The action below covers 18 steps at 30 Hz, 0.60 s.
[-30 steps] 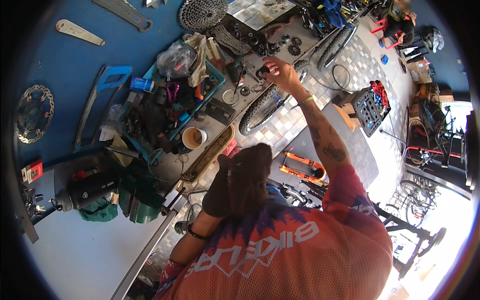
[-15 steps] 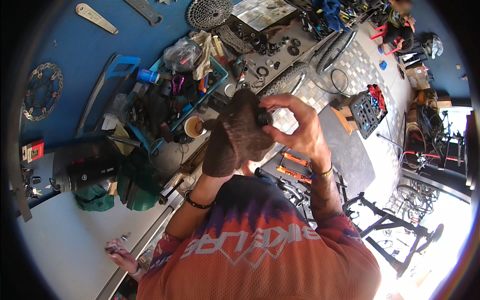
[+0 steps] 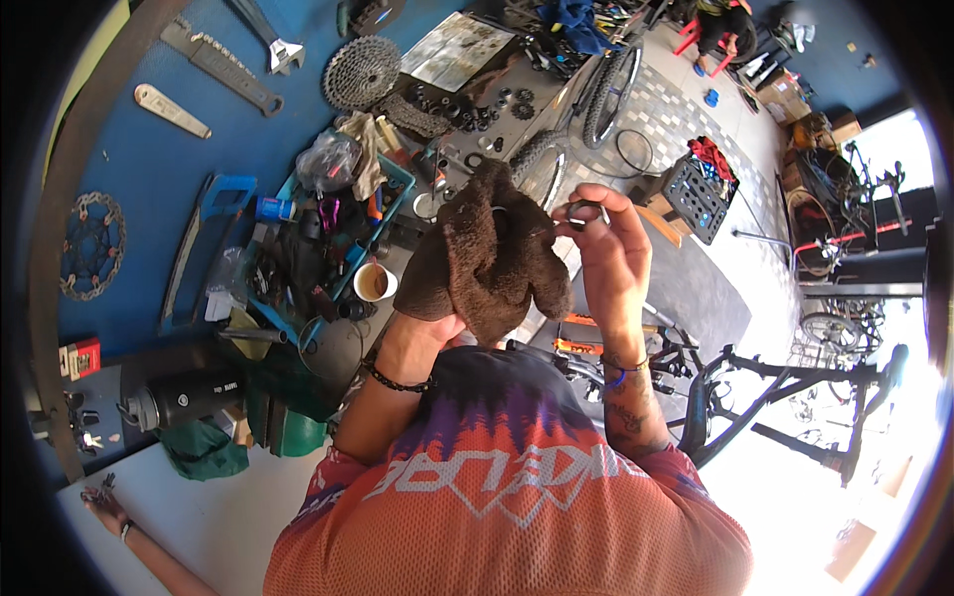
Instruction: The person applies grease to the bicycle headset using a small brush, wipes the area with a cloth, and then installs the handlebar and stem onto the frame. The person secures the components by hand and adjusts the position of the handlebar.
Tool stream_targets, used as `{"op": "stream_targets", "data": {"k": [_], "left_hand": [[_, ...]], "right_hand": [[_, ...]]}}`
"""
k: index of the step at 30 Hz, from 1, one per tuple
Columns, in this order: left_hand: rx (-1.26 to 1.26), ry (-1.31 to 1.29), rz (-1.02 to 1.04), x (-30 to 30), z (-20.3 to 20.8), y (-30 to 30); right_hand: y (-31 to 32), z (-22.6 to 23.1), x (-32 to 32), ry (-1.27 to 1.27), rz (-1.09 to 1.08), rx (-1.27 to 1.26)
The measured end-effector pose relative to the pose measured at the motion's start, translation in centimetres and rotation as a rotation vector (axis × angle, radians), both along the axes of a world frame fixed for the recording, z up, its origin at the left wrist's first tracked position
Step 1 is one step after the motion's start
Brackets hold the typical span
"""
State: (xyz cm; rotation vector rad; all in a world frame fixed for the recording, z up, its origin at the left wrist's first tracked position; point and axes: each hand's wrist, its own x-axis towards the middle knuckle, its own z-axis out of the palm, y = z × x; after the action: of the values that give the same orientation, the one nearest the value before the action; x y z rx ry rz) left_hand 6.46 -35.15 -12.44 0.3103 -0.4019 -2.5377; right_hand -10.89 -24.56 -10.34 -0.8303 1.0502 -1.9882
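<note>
A brown rag (image 3: 477, 268) is draped over my left hand (image 3: 444, 328), which grips it from below; most of the fingers are covered. In a fold of the rag sits a dark round part (image 3: 502, 221), partly hidden, so its kind is unclear. To the right, my right hand (image 3: 614, 260) is raised, thumb and fingers pinching a small dark ring (image 3: 584, 213). The ring is apart from the rag.
On the left bench stand a blue tray (image 3: 288, 323) heaped with parts and a cup (image 3: 375, 282) of brownish liquid. A bike frame (image 3: 775, 397) is at right. Another person's hand (image 3: 104, 505) is over the white surface at lower left. Someone sits on a red chair (image 3: 686, 38).
My right hand has drawn away from the rag to the right with the ring. The rag now hangs more open. The other person's hand has shifted left, and the view has turned slightly.
</note>
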Motion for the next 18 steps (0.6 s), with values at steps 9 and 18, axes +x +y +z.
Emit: {"op": "stream_targets", "data": {"k": [9,18], "left_hand": [[0.007,0.019,-0.076,-1.7,-0.1,0.4],[-0.072,0.052,-0.156,-3.3,-2.7,-0.5]], "right_hand": [[3.9,-4.6,-1.4,0.303,0.198,0.358],[11.7,-10.8,-1.3,-0.212,0.364,0.337]]}}
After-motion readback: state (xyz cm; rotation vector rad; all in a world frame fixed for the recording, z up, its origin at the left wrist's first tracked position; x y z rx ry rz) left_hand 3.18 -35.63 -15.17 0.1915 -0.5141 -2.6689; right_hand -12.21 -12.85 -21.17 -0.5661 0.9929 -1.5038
